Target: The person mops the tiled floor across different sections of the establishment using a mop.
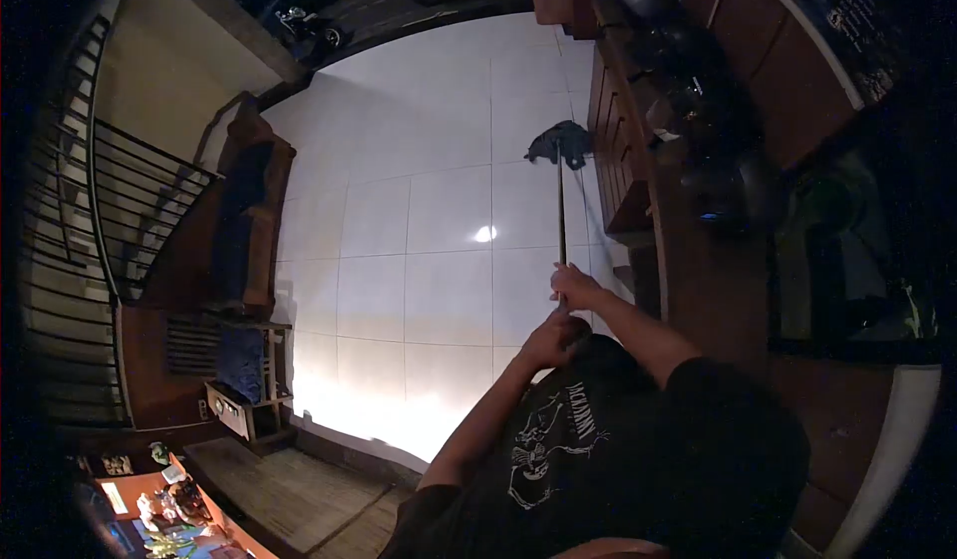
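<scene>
A mop (561, 205) with a long thin handle reaches away from my body, its dark mop head (556, 144) spread on the white tiled floor (419, 200). My right hand (576, 286) is closed around the handle. Nearer my body, my left hand (554, 341) grips the upper end of the same handle, just below the right hand in the view. The mop head lies close to the base of a brown wooden cabinet (620, 160) on the right.
A wooden bench (261, 250) and a chair with blue cloth (242, 365) stand along the left, beside black metal railings (150, 170). Several dark helmets (688, 80) line the right counter. Motorcycles stand beyond the floor's far edge. A cluttered orange shelf (224, 514) is at bottom left.
</scene>
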The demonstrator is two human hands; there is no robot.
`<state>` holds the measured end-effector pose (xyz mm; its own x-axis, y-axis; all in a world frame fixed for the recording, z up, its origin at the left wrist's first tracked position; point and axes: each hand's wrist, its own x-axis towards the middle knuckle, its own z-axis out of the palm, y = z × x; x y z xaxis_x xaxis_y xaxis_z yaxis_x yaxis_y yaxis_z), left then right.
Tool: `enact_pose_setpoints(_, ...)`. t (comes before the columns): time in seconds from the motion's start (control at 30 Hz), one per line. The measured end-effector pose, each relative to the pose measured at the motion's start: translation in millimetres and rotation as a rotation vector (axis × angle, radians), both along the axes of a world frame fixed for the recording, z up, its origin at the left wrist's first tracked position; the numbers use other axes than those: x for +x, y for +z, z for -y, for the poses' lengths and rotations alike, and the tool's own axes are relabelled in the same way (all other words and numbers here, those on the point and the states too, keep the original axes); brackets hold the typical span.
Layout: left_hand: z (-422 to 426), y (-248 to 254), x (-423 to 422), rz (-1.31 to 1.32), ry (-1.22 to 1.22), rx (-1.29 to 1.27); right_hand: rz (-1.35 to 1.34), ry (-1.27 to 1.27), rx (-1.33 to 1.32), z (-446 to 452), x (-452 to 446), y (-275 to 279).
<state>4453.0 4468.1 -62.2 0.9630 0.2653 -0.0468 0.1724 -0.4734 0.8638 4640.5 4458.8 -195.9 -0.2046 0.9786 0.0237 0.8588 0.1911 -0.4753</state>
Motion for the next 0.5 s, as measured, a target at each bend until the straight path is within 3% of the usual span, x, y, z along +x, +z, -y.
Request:
enact_pose_setpoints(0.07,-11.6,-12.5,14.1,-0.030,0.013,-0.018,-0.026,-0.043,0.009,-18.3,14.9,-15.1)
enact_pose_setpoints(0.1,-18.7,-40.8,14.2,0.037,0.046,0.126,-0.023,-0.049,0.011,-30.5,19.5,-22.8)
enact_pose_setpoints(0.23,-41.3,-17.9,18.1,0.139,0.133,0.211,-0.132,-0.018,-0.002,-57.9,23.4,-6.8)
enact_pose_setpoints(0.3,-37.1,-6.3,7.6,0.144,0.195,0.134,-0.164,-0.021,-0.015,-59.0,21.7,3.9)
enact_pose_setpoints(0.4,-31.5,32.1,-16.2,0.198,0.183,0.217,-0.202,-0.008,-0.002,-36.2,-12.7,56.1)
enact_pose_setpoints(0.5,-8.4,68.0,-41.8,0.269,0.482,-0.090,-0.383,-0.058,0.151,-9.8,-50.8,93.8)
